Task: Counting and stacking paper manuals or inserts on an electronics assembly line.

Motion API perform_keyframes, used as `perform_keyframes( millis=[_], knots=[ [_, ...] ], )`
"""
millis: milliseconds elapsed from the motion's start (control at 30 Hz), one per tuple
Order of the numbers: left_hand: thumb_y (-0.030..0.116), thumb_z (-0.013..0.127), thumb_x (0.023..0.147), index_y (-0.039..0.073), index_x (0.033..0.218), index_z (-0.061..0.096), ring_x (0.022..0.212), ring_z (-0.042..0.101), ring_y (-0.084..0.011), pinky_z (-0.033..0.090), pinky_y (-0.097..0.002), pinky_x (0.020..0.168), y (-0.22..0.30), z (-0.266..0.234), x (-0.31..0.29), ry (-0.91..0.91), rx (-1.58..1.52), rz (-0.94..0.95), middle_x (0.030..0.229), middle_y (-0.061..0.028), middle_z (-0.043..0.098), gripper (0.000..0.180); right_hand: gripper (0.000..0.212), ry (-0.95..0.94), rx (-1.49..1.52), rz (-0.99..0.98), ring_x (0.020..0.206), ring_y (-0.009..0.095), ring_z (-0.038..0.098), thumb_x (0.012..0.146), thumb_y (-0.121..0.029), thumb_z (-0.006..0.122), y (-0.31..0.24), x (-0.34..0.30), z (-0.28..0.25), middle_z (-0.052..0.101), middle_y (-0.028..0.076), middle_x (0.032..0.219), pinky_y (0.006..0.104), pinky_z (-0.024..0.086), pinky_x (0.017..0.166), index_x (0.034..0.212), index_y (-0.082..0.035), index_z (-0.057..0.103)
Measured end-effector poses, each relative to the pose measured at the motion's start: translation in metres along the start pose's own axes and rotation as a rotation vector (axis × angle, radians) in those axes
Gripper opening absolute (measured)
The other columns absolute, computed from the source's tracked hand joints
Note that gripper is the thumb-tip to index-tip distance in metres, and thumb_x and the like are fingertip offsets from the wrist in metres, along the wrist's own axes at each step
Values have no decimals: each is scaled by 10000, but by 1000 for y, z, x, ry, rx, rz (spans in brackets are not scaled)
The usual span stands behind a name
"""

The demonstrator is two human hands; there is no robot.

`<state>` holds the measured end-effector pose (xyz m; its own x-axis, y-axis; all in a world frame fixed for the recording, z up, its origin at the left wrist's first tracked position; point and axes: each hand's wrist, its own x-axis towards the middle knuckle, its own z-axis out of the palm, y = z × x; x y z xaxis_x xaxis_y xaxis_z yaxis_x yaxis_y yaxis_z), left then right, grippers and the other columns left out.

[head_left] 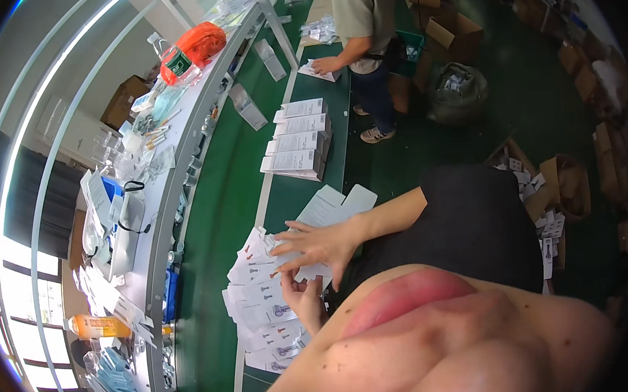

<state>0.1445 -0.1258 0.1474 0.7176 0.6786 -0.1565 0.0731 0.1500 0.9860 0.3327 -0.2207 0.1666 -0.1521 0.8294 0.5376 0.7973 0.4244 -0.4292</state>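
A flat, unfolded white carton [338, 203] lies at an angle over the near end of the green work surface. My right hand [321, 245] rests on its left part, fingers spread and back of the hand up. Just below, my left hand [305, 298] has its fingers closed about the carton's lower edge; its wrist is partly hidden. Under and beside both hands lies a fanned stack of flat printed cartons [267, 301], white with small pictures of devices. Farther along stand several folded white boxes [296, 142] in a row.
A co-worker [364, 28] stands at the far end with a hand on a white box [318, 70]. Two upright white boxes [248, 107] [269, 59] stand on the green belt [210, 225]. A cluttered shelf [161, 199] runs along the left. Open cardboard boxes [456, 37] sit behind the co-worker.
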Motion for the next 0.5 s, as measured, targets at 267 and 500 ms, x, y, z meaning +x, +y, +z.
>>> perform_keyframes(
  millis=[267, 500],
  knots=[
    [-112, 596, 705, 6, 1409, 452, 910, 585, -192, 504, -251, 728, 0, -23, -13, -77, 1, -71, 1286, -168, 561, 728, 1387, -184, -93, 202, 1442, 484, 196, 442, -528, 919, -7, -26, -5, 182, 256, 1586, 688, 172, 1129, 1568, -124, 218],
    [-17, 581, 729, 42, 1453, 429, 1040, 599, -258, 515, -304, 817, -22, -11, -40, 9, -129, -29, 1281, -204, 544, 743, 1285, -276, 271, -42, 1394, 473, 321, 517, -350, 928, -3, -25, 43, 221, 263, 1572, 537, 317, 1132, 1567, -106, 228]
  ],
)
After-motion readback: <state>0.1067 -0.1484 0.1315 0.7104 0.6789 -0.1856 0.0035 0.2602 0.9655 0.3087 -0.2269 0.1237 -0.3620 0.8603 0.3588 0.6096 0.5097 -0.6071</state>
